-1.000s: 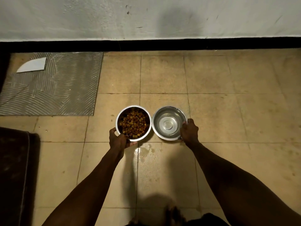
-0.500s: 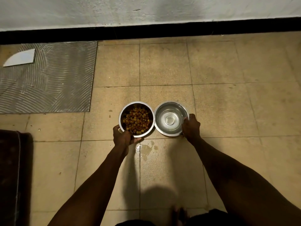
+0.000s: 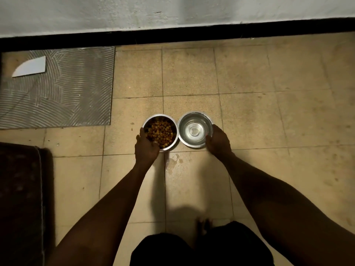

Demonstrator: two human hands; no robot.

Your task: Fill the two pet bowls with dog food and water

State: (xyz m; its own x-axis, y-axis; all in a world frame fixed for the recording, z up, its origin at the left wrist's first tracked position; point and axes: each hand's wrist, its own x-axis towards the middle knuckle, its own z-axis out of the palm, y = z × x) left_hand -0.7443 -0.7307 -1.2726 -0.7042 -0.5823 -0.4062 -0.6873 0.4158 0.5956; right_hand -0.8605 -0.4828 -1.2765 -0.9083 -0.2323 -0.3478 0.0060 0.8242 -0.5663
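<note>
Two steel pet bowls stand side by side on the tiled floor, their rims touching. The left bowl [image 3: 171, 121] holds brown dog food kibble [image 3: 162, 133]. The right bowl [image 3: 194, 119] holds clear water [image 3: 193, 131]. My left hand [image 3: 146, 148] grips the near left rim of the food bowl, with the thumb over the edge. On the near right rim of the water bowl my right hand [image 3: 218, 142] has its fingers curled round the edge.
A small wet patch [image 3: 172, 162] lies on the tile just in front of the bowls. A grey ridged mat [image 3: 57, 89] with a white shard [image 3: 30, 67] is at the far left. A dark cushion [image 3: 21, 198] sits near left. The wall [image 3: 172, 12] runs behind.
Both hands have slid a little farther onto the bowls' rims. The bowls stay side by side on the floor. My view has tilted slightly downward.
</note>
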